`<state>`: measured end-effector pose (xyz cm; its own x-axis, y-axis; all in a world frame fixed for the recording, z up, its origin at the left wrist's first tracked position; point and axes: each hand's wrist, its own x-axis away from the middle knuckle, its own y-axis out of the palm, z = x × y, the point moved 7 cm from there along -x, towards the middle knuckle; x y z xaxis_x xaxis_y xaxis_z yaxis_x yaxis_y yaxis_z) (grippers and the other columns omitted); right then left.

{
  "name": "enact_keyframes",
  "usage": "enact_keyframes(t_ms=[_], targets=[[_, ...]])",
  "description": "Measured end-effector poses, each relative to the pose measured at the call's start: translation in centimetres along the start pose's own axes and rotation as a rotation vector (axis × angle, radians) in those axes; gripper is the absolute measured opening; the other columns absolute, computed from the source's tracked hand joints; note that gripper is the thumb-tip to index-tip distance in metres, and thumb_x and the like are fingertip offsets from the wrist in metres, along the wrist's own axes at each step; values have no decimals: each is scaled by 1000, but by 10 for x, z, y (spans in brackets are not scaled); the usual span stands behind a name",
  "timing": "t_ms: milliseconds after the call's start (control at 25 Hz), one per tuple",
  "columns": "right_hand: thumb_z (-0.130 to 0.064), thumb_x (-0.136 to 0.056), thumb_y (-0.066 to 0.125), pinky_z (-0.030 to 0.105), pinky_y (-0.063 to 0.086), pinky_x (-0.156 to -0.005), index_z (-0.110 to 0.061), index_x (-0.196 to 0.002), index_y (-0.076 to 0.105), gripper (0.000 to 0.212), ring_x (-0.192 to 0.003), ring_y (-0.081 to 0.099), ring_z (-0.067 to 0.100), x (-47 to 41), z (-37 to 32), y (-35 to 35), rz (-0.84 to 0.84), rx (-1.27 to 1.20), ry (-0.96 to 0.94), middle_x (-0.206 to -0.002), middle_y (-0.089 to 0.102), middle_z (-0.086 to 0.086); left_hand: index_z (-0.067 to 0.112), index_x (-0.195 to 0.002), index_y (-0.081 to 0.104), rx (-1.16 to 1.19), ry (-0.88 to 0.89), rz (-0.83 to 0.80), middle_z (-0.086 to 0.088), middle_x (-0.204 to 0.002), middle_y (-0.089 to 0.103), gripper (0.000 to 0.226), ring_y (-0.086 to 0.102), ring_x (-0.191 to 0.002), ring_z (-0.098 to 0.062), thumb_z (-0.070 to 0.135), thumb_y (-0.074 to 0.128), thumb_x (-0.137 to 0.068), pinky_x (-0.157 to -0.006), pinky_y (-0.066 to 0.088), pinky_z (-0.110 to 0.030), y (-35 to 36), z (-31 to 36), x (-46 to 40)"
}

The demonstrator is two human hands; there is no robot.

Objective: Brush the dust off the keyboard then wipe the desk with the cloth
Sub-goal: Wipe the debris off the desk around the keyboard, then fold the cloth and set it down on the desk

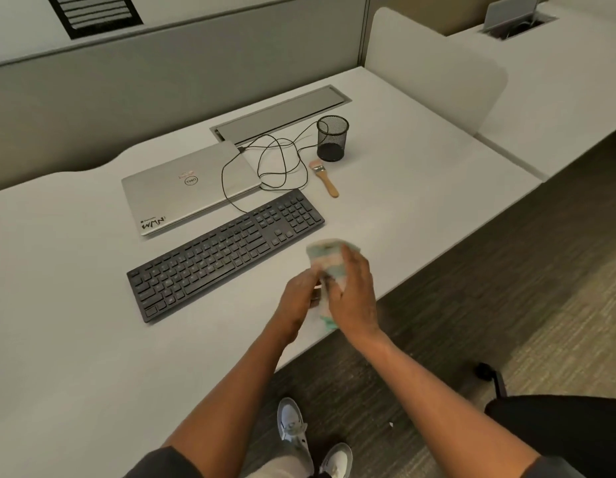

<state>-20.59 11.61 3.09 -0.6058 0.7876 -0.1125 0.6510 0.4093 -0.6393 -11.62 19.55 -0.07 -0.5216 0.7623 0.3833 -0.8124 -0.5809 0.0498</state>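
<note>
Head view, looking down on a pale grey bench [75, 339]. Both hands meet above its near edge, to the right of the keyboard's near end. The right hand [355, 291] lies over a bunched, pale green-and-white cloth [325, 255], fingers curled down around it. The left hand [299, 296] comes in from the side, its fingers bent against the cloth's lower part; both hands grip it. The cloth and fingers are motion-blurred, so the exact finger placement and any print on the cloth cannot be made out. A green edge of the cloth shows below the right palm.

The black keyboard [227, 251] lies diagonally on the bench, clear of the hands. Behind it rests a closed silver laptop [189, 186], and a black cable [265, 167] loops between the two. The wooden-handled brush [325, 179] lies flat just beyond the keyboard's far right corner, near a black mesh pen cup [331, 138]. A grey cable tray lid [282, 113] is set into the bench further back.

Both forearms are cut off at the lower frame edge; two white shoes [293, 426] show on the carpet below.
</note>
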Motion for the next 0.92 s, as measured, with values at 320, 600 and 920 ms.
enact_keyframes(t_ms=[320,600,920], targets=[[-20,-93,63,42,48,-107,-25,-155,25,73,-134,40,19,-32,-13,3,-69,-5,-13,-153,33,2,9,-124,65,170,-78,-118,-9,-114,75,42,71,-108,-28,36,70,-92,-92,58,-43,-8,14,-40],[-45,-95,62,40,44,-106,-27,-153,32,67,-134,42,18,-86,15,-27,9,-192,243,-153,38,-2,11,-127,64,280,-116,-149,-11,-120,72,53,63,-119,-36,34,74,-80,-100,53,-55,-18,26,-86],[-30,-95,67,32,61,-71,-24,-127,58,34,-94,72,20,-143,63,-25,-162,-677,414,-110,72,7,11,-126,65,321,-144,-90,-10,-118,74,51,69,-110,-30,36,78,-84,-94,58,-45,15,39,-141]])
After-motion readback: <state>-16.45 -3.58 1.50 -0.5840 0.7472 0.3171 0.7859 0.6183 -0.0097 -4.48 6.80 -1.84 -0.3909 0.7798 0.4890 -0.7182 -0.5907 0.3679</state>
